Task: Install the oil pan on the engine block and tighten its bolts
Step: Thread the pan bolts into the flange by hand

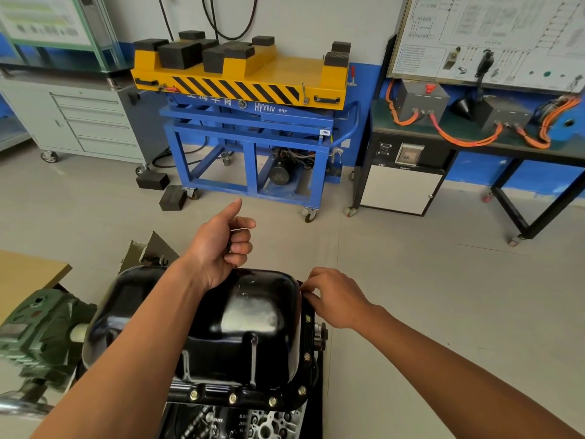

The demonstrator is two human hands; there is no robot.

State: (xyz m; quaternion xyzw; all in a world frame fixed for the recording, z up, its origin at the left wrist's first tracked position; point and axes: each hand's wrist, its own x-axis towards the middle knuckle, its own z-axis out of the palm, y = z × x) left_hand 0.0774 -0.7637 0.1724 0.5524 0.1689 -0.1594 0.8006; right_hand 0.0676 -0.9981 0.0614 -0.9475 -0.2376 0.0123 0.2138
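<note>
On my far left the green stand housing carries the engine, and the oil pan already sits bottom-up on the engine block, its flange lying down against the block as far as I can see. My left hand hovers above the pan's far edge, touching nothing, with the fingers curled into the palm and the thumb stuck out. A small glint shows between the fingers, but I cannot tell whether I hold anything there. Along the near flange a row of bolts stands in its holes, and more run up the right-hand flange. At the far right corner of the pan my right hand has its fingers bunched with their tips on the flange; what they pinch is hidden, probably another bolt. So I judge I am in the hand-starting step: the pan is placed and the bolts are going in by finger. No wrench is in sight. Next, this corner bolt must enter square and turn freely. Any open holes follow, then even tightening with a tool.
</note>
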